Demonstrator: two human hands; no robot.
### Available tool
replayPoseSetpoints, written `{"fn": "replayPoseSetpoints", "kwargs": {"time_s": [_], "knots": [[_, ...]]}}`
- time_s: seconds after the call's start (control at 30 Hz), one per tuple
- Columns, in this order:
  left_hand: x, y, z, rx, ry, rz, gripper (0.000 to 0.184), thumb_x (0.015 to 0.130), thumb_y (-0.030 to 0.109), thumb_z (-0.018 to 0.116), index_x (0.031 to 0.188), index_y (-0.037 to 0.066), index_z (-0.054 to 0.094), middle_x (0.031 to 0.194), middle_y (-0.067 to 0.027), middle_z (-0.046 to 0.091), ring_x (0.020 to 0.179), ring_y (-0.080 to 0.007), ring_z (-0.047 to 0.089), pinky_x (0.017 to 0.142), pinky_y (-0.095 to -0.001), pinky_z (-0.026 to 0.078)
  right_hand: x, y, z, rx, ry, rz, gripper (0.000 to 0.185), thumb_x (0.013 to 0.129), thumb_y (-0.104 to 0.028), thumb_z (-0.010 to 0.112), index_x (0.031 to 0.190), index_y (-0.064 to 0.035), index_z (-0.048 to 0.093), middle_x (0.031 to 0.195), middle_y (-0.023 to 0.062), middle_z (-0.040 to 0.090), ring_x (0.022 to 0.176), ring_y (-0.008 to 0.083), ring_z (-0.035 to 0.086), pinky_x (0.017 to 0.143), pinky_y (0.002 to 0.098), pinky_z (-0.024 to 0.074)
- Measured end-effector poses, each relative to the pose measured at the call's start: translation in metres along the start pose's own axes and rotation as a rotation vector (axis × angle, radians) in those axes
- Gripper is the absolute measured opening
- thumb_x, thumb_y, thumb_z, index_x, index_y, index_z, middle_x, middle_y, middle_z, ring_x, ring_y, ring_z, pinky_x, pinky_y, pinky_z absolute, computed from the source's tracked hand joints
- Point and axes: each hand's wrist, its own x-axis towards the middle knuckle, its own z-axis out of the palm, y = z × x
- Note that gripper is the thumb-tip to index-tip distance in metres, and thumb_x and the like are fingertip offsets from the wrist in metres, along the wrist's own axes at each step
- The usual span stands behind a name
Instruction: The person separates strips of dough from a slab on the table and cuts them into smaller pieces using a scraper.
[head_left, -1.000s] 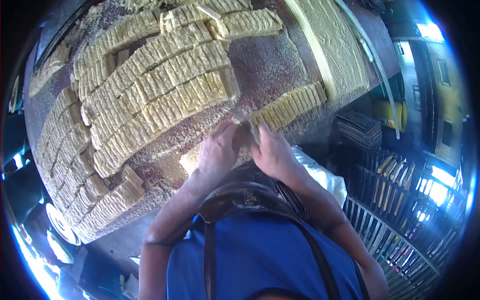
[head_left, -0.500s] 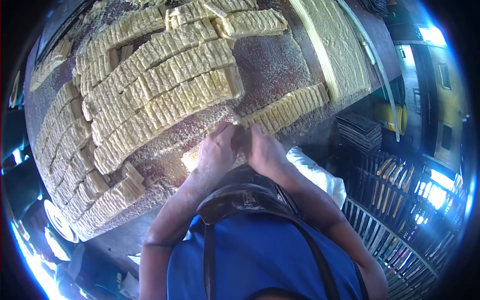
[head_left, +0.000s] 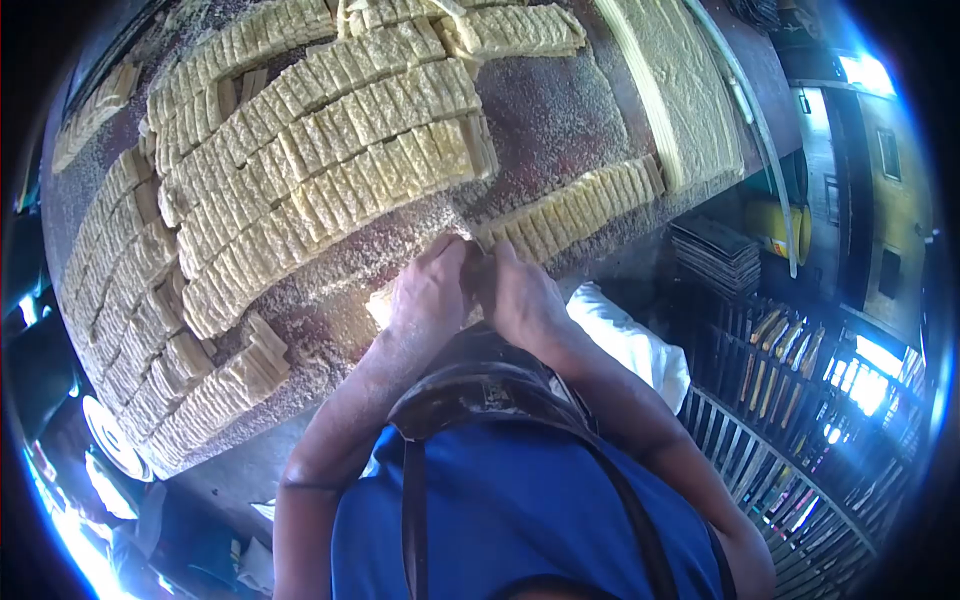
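My left hand (head_left: pixel 430 290) and my right hand (head_left: pixel 522 295) are close together at the table's near edge, fingers curled inward. Between them is a dark gap, and what they hold there is hidden. Just beyond my right hand starts a short row of pale, crumb-coated strips (head_left: pixel 575 212). Long rows of similar strips (head_left: pixel 340 205) lie to the left and farther back. Part of a pale piece (head_left: pixel 380 303) shows beside my left hand. Crumbs are scattered on the dark red table (head_left: pixel 545 110).
A long pale slab (head_left: pixel 680 100) lies at the table's right side, by a thin pipe (head_left: pixel 765 150). A white sack (head_left: pixel 630 345) is right of my body. Beyond stand stacked dark trays (head_left: pixel 715 255), a yellow container (head_left: pixel 775 232) and metal racks. A round white object (head_left: pixel 112 438) is at the lower left.
Both hands stay together at the edge. My right hand has moved slightly left and inward, and the thin grey object seen between the hands earlier is now hidden. The view has shifted slightly.
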Motion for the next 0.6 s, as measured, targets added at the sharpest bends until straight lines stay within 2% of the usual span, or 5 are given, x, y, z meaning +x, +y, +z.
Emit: {"fn": "replayPoseSetpoints", "kwargs": {"time_s": [0.13,0.4,0.47,0.53,0.6], "knots": [[-0.004,-0.008,-0.003,-0.085,0.128,0.119,0.031,0.079,0.000,0.071,0.109,-0.001,0.065,0.108,-0.0154,0.068,0.094,-0.0360,0.070,0.080,-0.0415,0.057,-0.014,-0.001,-0.018,-0.044,-0.015,0.020,0.035,0.094,-0.019,0.057,0.114,0.0048,0.042,0.077,0.0331,0.064,0.079,0.0510,0.066,0.073,0.0595,0.0520],[-0.009,-0.012,-0.008,-0.034,0.096,0.108,0.033,0.077,0.001,0.073,0.110,0.000,0.066,0.108,-0.0157,0.068,0.096,-0.0357,0.069,0.081,-0.0409,0.057,-0.048,-0.021,-0.023,-0.114,-0.165,0.138,0.036,0.095,-0.022,0.056,0.116,0.0031,0.041,0.074,0.0311,0.064,0.074,0.0512,0.066,0.069,0.0610,0.0516],[-0.007,-0.011,-0.011,-0.025,0.115,0.132,0.032,0.077,0.000,0.072,0.108,0.000,0.067,0.106,-0.0153,0.068,0.095,-0.0359,0.069,0.080,-0.0410,0.057,-0.030,-0.013,-0.007,-0.027,-0.097,0.065,0.035,0.094,-0.021,0.056,0.116,0.0036,0.043,0.076,0.0316,0.065,0.075,0.0522,0.066,0.071,0.0609,0.0518],[-0.007,-0.004,-0.017,-0.018,-0.030,-0.016,0.027,0.078,-0.001,0.070,0.105,0.000,0.067,0.102,-0.0148,0.068,0.093,-0.0358,0.070,0.079,-0.0417,0.057,-0.010,-0.008,0.013,-0.017,-0.047,0.051,0.034,0.094,-0.020,0.057,0.114,0.0034,0.044,0.076,0.0316,0.065,0.075,0.0522,0.066,0.071,0.0603,0.0522],[-0.010,-0.012,-0.012,-0.028,0.019,0.054,0.023,0.080,-0.001,0.069,0.103,0.000,0.066,0.099,-0.0145,0.069,0.090,-0.0355,0.070,0.077,-0.0417,0.057,-0.004,-0.007,0.017,-0.008,0.035,0.005,0.032,0.094,-0.020,0.057,0.112,0.0032,0.045,0.076,0.0316,0.065,0.074,0.0523,0.066,0.071,0.0597,0.0525]]}}
